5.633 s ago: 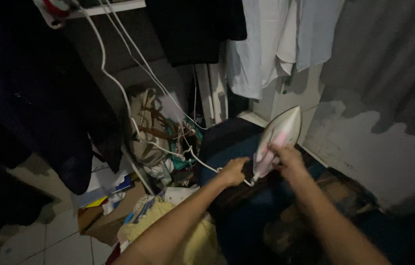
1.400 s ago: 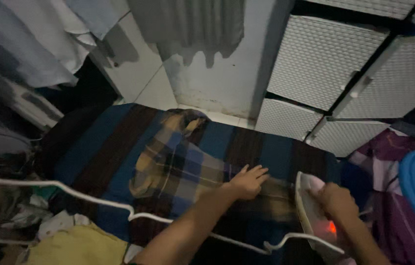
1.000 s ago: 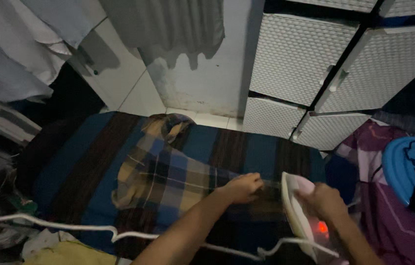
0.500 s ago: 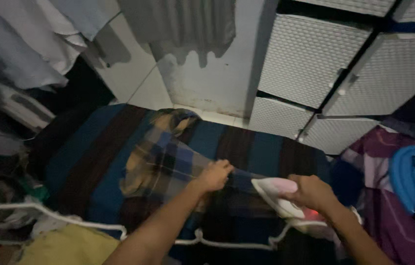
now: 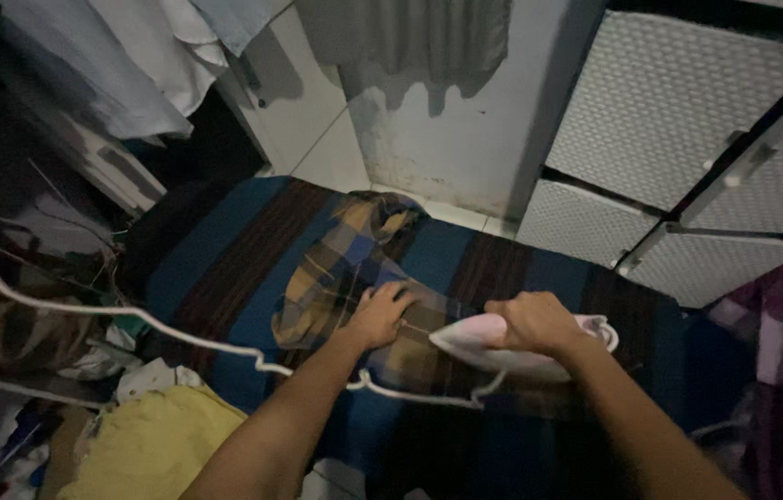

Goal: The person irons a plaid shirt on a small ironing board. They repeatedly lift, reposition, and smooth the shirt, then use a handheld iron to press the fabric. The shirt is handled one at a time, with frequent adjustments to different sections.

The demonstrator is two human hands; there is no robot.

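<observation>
On the striped blanket (image 5: 225,250) there is one plaid cloth (image 5: 340,268), one pale pink iron (image 5: 493,335) and two hands. One white cord (image 5: 178,335) crosses the blanket's near edge. Beyond its far right corner stand three white woven drawer fronts (image 5: 678,102).

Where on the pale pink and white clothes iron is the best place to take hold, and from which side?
By the handle on top, from above and behind: the pale pink and white clothes iron lies soleplate-down on the plaid cloth, tip pointing left, and the right hand already wraps that handle.
</observation>
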